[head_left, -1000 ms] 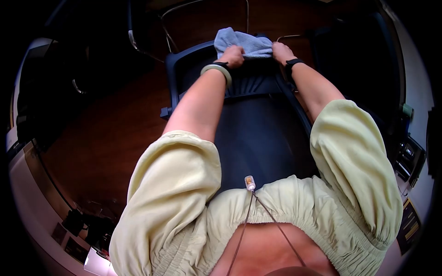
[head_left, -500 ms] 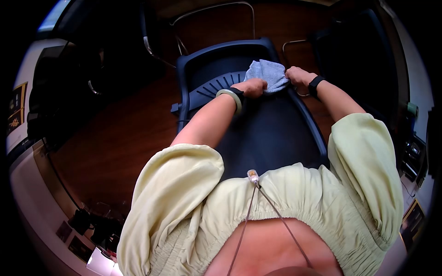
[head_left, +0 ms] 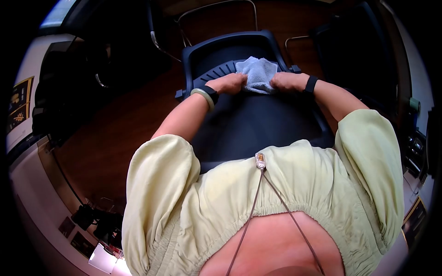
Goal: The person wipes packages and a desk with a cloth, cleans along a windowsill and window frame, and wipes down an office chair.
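Note:
Between my two hands a light grey-blue cloth (head_left: 258,76) is spread over the dark chair (head_left: 258,122), near where the seat meets the slatted backrest. My left hand (head_left: 230,83), with a pale bangle and a dark band at its wrist, is closed on the cloth's left edge. On the other side my right hand (head_left: 289,82), wearing a black wristband, grips the right edge with curled fingers. The chair's slatted part (head_left: 216,73) shows to the left of the cloth. Parts of the seat's near edge are hidden by my clothing.
Other dark chairs with metal tube legs (head_left: 216,5) stand beyond and to the right. A brown wooden floor (head_left: 106,142) lies at the left. Framed pictures (head_left: 22,103) hang on the left wall.
Both hands have shifted left with the cloth, my left hand further, so they are wider apart. The cloth now lies more evenly stretched between them.

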Available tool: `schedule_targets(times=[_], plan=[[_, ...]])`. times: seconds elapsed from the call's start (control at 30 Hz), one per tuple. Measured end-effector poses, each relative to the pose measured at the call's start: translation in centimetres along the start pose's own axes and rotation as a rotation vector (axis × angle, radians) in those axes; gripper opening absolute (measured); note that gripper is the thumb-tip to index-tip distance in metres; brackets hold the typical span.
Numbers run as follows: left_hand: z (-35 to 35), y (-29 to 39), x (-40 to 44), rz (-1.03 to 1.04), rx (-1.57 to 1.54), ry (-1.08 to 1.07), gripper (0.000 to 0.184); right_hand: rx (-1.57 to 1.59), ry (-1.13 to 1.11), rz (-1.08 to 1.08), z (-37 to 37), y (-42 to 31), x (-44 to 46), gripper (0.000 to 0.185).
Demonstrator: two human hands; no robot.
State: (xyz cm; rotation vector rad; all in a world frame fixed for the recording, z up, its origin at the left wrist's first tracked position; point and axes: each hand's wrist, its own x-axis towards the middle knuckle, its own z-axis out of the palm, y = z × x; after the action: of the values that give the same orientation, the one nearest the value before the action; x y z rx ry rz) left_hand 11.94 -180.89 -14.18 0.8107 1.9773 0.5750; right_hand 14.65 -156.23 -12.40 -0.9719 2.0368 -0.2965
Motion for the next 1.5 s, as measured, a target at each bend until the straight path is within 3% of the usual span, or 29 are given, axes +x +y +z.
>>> schedule_targets(times=[0.07,0.2,0.3,0.53,0.67,0.77,0.87,0.93,1.0,1.07,1.13,1.2,1.23,1.33,1.5], plan=[[-0.1,-0.1,-0.3,0.062,0.025,-0.002,0.029,-0.010,0.024,0.019,0.9,-1.0,-0.1,0.023],[-1.1,2.9,-2.5,0.050,0.021,-0.134,0.031,0.006,-0.151,0.029,-2.5,-4.4,-1.6,0.024],[-0.7,3.7,-4.6,0.158,0.011,-0.252,0.037,0.017,-0.300,-0.014,-4.2,-6.6,-3.5,0.026],[-3.4,10.1,-13.8,0.233,-0.156,-0.331,0.024,0.321,-0.339,-0.152,-7.2,-11.4,-10.5,0.028],[-5.4,13.8,-18.1,0.222,-0.272,-0.343,0.021,0.414,-0.233,-0.315,-7.3,-13.1,-12.7,0.022],[-4.5,14.2,-20.4,0.361,-0.241,-0.172,0.020,0.362,-0.121,-0.247,-7.5,-14.7,-14.4,0.024],[-4.2,14.5,-22.6,0.339,-0.327,-0.065,0.020,0.493,0.025,-0.159,-8.0,-15.9,-15.8,0.027],[-4.6,14.3,-25.1,0.335,-0.524,-0.035,0.020,0.598,0.168,-0.217,-7.5,-15.8,-16.9,0.030],[-4.1,13.3,-28.7,0.245,-0.746,0.070,0.024,0.524,0.329,-0.282,-6.8,-15.0,-18.4,0.046],[-0.3,12.1,-31.6,0.406,-1.041,0.608,0.033,0.450,0.425,-0.238,-5.4,-14.2,-20.1,0.056],[2.0,12.7,-33.2,0.579,-1.333,0.915,0.036,0.426,0.366,-0.069,-3.5,-13.9,-21.5,0.068],[2.9,11.6,-33.8,1.001,-1.378,0.926,0.035,0.325,0.337,0.100,-1.8,-15.1,-22.0,0.069],[3.2,11.3,-33.9,1.113,-1.333,1.020,0.039,0.258,0.349,0.115,-1.2,-15.9,-21.7,0.066],[3.2,13.0,-35.0,0.916,-1.258,1.122,0.040,0.145,0.689,0.114,1.2,-16.7,-20.6,0.057],[4.4,12.6,-37.3,0.637,-1.458,1.060,0.039,0.019,1.067,0.184,3.0,-18.0,-19.9,0.035]])
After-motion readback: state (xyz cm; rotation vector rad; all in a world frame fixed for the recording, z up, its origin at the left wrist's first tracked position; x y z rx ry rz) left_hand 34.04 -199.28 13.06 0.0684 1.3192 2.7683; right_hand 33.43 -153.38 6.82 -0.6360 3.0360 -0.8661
